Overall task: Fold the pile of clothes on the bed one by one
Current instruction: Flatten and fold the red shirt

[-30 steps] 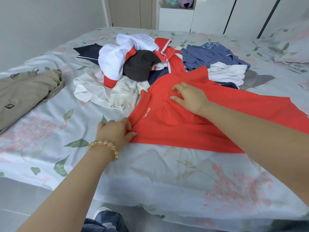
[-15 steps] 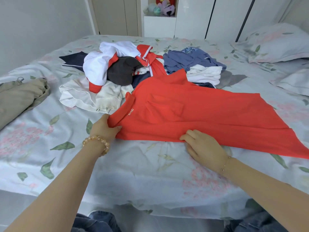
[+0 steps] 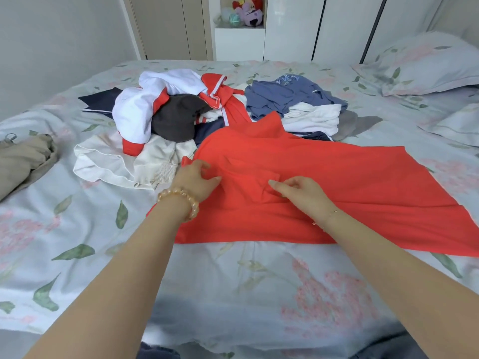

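Head view — left hand (image 3: 197,181) and right hand (image 3: 300,191) both pinch the red shirt (image 3: 324,182).

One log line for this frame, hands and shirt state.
step: folding red shirt | left hand: pinches shirt near collar | right hand: pinches fabric mid-chest | pile: unfolded behind

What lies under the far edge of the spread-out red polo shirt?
The red polo shirt has its far edge lying over part of the clothes pile: a dark navy garment and a white one show beside it. How far they reach underneath is covered.
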Available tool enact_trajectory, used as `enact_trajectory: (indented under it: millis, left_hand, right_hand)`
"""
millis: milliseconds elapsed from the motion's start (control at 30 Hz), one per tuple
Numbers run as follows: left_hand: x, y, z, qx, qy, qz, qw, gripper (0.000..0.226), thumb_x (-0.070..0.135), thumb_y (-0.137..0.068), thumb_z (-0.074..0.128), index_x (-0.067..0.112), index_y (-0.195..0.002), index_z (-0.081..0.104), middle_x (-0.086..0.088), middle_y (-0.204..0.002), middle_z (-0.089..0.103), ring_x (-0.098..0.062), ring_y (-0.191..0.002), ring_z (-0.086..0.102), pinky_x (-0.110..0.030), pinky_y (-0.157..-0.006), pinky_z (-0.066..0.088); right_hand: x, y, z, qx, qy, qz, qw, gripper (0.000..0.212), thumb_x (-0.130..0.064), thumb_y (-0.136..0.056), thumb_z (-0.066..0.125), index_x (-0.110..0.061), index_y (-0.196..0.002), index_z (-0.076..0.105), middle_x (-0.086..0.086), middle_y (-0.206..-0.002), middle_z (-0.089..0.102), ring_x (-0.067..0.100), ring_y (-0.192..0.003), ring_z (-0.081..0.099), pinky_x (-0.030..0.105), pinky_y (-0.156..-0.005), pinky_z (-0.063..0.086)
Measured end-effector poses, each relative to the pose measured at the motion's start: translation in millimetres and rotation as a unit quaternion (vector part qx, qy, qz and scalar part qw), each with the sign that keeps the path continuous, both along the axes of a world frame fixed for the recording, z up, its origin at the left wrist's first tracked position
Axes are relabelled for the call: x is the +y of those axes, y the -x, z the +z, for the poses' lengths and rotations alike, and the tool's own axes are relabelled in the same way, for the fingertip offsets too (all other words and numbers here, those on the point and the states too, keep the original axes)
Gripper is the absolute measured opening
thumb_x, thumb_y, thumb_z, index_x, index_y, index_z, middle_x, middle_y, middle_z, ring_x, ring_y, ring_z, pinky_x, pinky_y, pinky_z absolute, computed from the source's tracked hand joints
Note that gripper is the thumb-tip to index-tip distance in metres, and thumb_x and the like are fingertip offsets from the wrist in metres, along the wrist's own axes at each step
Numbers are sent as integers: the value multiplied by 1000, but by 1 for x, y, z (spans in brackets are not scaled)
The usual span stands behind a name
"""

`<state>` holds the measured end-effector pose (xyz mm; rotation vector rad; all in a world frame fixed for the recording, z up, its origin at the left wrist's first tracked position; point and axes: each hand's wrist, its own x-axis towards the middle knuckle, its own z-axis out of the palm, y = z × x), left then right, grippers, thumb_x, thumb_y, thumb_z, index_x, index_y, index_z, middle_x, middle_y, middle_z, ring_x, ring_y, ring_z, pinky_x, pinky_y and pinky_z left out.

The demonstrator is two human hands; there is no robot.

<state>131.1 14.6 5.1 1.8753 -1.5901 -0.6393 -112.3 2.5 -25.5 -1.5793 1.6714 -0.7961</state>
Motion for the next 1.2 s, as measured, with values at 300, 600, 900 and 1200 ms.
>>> enact_trajectory:
  millis: [300, 600, 900, 1200]
  left_hand:
    - [-45, 9, -24, 214, -48, 9, 976, 48, 34, -87, 68, 12, -128, 55, 2, -112, 61, -11, -104, 58, -21, -92, 41]
    - [-14, -25, -3, 185, 116, -174, 960, 28, -4, -75, 75, 14, -95, 73, -2, -85, 60, -13, -83, 54, -25, -85, 44]
    - [41, -34, -20, -225, 52, -237, 943, 54, -5, -75, 54, 47, -83, 67, 15, -117, 55, -17, -122, 43, -36, -110, 29]
    - [93, -4, -36, -372, -42, -224, 900, 87, 5, -83, 47, 42, -150, 7, 12, -160, -2, -8, -148, -5, -54, -117, 1]
  right_hand:
    - [-33, -17, -20, -137, 72, -8, 988, 32, -31, -78, 75, 0, -79, 65, 3, -66, 62, 12, -62, 55, 34, -64, 47]
    - [19, 9, 3, 81, 311, 239, 916, 19, -12, -87, 68, -23, -102, 74, -12, -98, 69, 8, -92, 59, 24, -84, 46]
    - [53, 14, -16, 221, 284, 347, 866, 34, -30, -89, 62, -21, -121, 68, -8, -121, 65, 11, -113, 53, 37, -93, 48]
    - [75, 39, -22, 394, 197, 306, 844, 74, -12, -93, 42, -40, -152, 9, -9, -162, -1, 15, -150, 1, 41, -120, 10]
